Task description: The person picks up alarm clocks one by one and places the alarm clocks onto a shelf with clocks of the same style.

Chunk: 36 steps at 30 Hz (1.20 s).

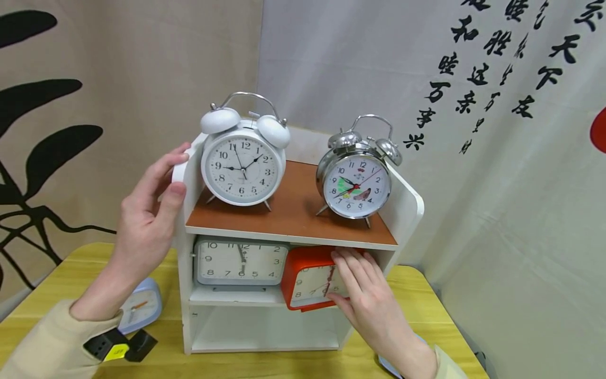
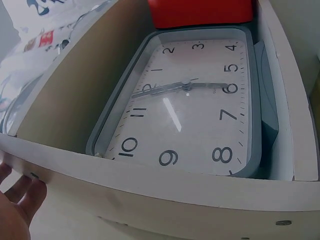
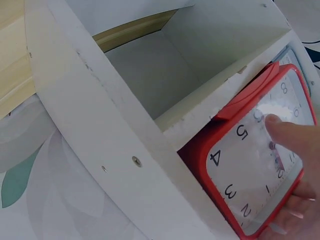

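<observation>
My right hand [image 1: 369,295] grips a red square clock [image 1: 294,266], thumb on its dial and fingers over its top edge. In the right wrist view the red clock [image 3: 250,170] leans partly out of the middle compartment. Beside it in that compartment stands a grey-rimmed rectangular clock [image 1: 241,263]. With my left hand [image 1: 147,216] I touch the outer left side of the white shelf [image 1: 182,273], near its top. A white twin-bell alarm clock [image 1: 243,171] and a silver twin-bell alarm clock [image 1: 357,187] stand on the brown top board [image 1: 293,210].
The shelf stands on a yellow wood-grain table [image 1: 265,366]. A pale blue clock [image 1: 144,305] lies left of the shelf, partly behind my forearm. Another bluish object [image 1: 390,366] is mostly hidden under my right wrist. A curtain with black characters [image 1: 466,29] hangs behind.
</observation>
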{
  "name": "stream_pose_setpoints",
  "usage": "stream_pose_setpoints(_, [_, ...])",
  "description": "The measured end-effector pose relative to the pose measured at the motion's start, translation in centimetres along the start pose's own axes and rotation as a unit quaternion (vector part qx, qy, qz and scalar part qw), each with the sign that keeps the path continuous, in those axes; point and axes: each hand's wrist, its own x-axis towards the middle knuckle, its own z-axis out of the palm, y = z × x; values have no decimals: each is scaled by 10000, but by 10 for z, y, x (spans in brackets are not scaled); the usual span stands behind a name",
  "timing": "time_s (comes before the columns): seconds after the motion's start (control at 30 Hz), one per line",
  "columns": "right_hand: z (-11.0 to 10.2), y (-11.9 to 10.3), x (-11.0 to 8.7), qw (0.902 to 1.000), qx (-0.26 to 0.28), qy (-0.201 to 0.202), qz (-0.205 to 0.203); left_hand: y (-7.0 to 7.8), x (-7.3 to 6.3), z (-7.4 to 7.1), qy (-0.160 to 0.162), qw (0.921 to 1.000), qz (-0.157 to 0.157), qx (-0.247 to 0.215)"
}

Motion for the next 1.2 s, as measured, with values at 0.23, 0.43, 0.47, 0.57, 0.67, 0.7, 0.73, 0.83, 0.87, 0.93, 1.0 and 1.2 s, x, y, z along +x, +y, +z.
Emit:
stream_pose_setpoints(0.23, [-3, 2, -4, 9995, -32, -290, 135, -1, 0, 1, -19, 10000, 54, 16])
stream_pose_setpoints(0.43, [-4, 1, -2, 9996, -117, -211, 158, -1, 1, 2, -16, 10000, 92, 11])
stream_pose_setpoints(0.47, [-4, 1, -2, 9995, -114, -212, 183, 0, 1, 2, -16, 10000, 87, 19])
stream_pose_setpoints(0.57, [-4, 1, -1, 9994, -131, -197, 245, 0, 1, 2, -15, 10000, 77, 36])
stream_pose_setpoints(0.67, [-5, 0, -1, 9987, -114, -328, 369, 1, 1, 2, -5, 10000, 65, 41])
stream_pose_setpoints(0.7, [-5, -1, -1, 9986, -135, -336, 382, 0, 2, 3, 4, 10000, 70, 33])
stream_pose_setpoints(0.73, [-6, -1, 0, 9984, -145, -365, 411, 0, 2, 3, 14, 10000, 67, 29])
stream_pose_setpoints(0.83, [-5, -3, 0, 9981, -198, -378, 434, 0, 2, 2, 45, 10000, 69, 20])
stream_pose_setpoints(0.87, [-4, -3, 1, 9982, -224, -349, 432, 0, 2, 2, 51, 10000, 65, 18])
stream_pose_setpoints(0.93, [-4, -5, 2, 9981, -310, -308, 433, 0, 2, 2, 62, 10000, 65, 26])
stream_pose_setpoints(1.0, [-2, -7, 3, 9978, -415, -288, 435, 0, 2, 2, 76, 9999, 54, 40])
stream_pose_setpoints(1.2, [0, -12, 5, 9959, -606, -323, 591, -1, 1, 1, 111, 9999, 56, 40])
